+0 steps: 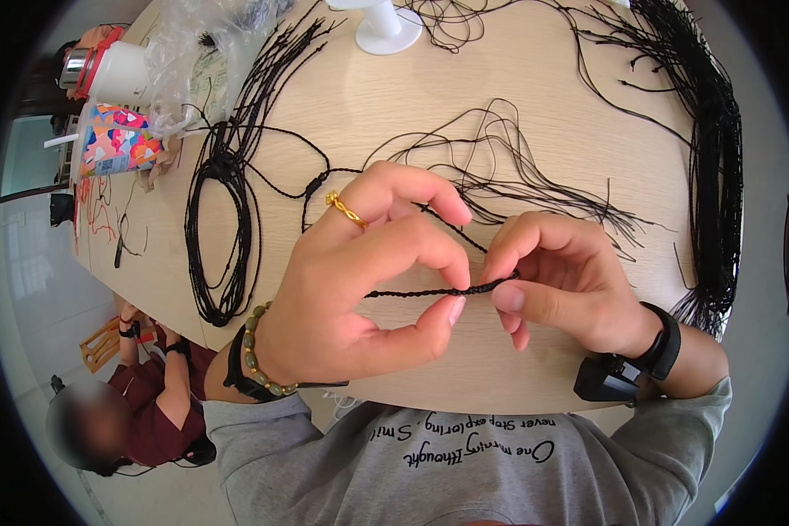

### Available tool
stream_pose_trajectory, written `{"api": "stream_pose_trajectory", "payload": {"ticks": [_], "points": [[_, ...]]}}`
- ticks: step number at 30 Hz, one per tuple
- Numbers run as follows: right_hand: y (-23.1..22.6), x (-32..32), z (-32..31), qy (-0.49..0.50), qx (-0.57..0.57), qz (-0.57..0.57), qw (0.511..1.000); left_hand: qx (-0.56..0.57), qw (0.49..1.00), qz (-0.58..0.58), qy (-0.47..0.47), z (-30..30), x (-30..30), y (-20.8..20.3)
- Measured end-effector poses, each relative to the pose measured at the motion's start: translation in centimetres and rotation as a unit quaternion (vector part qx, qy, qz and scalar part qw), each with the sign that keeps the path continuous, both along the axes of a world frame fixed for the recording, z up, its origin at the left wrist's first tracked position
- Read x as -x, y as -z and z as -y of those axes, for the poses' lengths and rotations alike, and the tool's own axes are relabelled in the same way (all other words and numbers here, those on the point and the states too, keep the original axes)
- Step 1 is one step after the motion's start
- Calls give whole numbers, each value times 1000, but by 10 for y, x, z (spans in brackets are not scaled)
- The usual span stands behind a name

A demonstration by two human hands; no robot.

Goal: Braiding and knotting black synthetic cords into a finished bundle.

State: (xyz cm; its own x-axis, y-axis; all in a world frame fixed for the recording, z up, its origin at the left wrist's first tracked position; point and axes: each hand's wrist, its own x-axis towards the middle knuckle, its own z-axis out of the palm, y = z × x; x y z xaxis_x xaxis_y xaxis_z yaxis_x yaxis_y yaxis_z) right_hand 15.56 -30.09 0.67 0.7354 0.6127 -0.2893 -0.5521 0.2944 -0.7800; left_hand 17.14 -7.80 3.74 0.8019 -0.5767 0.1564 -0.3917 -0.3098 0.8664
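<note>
A black braided cord stretches between my two hands above the table. My left hand pinches it between thumb and forefinger, the other fingers curled above. At the cord's right end, my right hand grips it with thumb and fingertips, where it seems to bend into a small loop. Another length of the cord runs up behind my left fingers. Just beyond my hands, loose thin black strands spread over the table. A small knot joins cords left of my left hand.
A looped bundle of black cords lies at the left, and a thick hank of cords along the right edge. A white spool, patterned cup, white bottle and plastic bag stand farther back. Another person sits at left.
</note>
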Motion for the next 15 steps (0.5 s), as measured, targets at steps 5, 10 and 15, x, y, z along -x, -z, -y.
{"api": "stream_pose_trajectory", "payload": {"ticks": [5,10,15], "points": [[0,2,0,-2,4,16,1000,-5,1000,13,5,1,0,-1],[-1,1,-1,-6,1,17,1000,-8,1000,-4,9,0,1,-2],[0,1,-1,-2,-1,19,1000,-6,1000,11,4,1,1,-2]]}}
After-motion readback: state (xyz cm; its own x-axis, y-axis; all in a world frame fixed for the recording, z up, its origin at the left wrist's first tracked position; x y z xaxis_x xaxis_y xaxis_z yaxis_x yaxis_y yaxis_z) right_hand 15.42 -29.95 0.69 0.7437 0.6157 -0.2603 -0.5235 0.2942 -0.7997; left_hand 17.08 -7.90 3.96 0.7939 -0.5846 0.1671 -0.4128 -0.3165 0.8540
